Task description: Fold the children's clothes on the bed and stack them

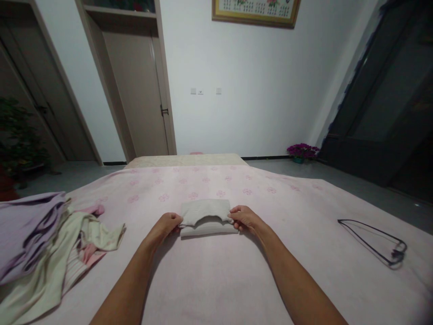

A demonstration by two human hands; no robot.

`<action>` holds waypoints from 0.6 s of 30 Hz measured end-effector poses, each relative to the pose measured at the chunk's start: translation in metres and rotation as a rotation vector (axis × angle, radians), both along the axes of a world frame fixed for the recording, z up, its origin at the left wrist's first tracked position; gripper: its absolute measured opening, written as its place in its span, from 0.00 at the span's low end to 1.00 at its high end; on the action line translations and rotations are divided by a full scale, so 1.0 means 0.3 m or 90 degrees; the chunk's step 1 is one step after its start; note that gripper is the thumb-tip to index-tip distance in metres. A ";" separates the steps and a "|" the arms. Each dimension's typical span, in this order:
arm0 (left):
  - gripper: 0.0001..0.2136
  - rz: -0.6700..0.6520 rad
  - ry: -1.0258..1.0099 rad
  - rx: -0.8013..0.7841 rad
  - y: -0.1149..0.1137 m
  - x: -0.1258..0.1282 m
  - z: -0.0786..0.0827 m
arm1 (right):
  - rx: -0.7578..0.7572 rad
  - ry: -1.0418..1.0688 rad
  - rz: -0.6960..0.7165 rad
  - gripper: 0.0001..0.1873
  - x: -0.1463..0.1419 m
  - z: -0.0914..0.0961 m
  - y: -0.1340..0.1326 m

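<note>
A pale grey-white garment point(206, 210), folded into a small flat bundle, lies in the middle of the pink cloth. Its upper layer has a curved edge that bows upward, with a dark gap beneath it and another folded layer in front. My left hand point(169, 223) pinches the left end of that upper layer between thumb and fingers. At the right end, my right hand point(244, 217) pinches the same layer. What kind of garment it is cannot be made out.
A pink flower-patterned cloth point(203, 280) covers the broad surface. Rumpled clothes point(50, 243) in purple, pale green and pink are heaped at the left. A black-framed object point(372, 239), possibly a clothes hanger, lies at the right.
</note>
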State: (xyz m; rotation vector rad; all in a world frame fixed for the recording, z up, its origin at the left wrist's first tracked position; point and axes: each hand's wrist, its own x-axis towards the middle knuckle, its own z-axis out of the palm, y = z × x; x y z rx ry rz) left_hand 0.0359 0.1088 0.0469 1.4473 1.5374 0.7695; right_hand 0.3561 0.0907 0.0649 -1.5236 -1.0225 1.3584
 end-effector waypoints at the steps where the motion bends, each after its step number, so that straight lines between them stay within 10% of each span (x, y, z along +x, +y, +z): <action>1: 0.12 0.005 0.012 0.012 0.006 -0.004 -0.010 | 0.009 -0.029 0.007 0.13 0.009 -0.002 0.001; 6: 0.15 0.065 0.057 0.134 0.021 -0.013 0.003 | 0.115 -0.186 -0.033 0.06 0.051 0.022 0.021; 10: 0.21 0.009 0.107 0.358 -0.002 0.035 0.043 | 0.455 -0.410 -0.044 0.15 0.015 0.040 0.033; 13: 0.25 -0.158 0.198 0.447 -0.034 0.095 0.037 | 0.625 -0.518 0.102 0.25 -0.048 0.013 0.019; 18: 0.32 -0.360 0.406 0.398 -0.086 0.127 0.000 | 0.514 -0.604 0.409 0.31 -0.095 -0.051 -0.037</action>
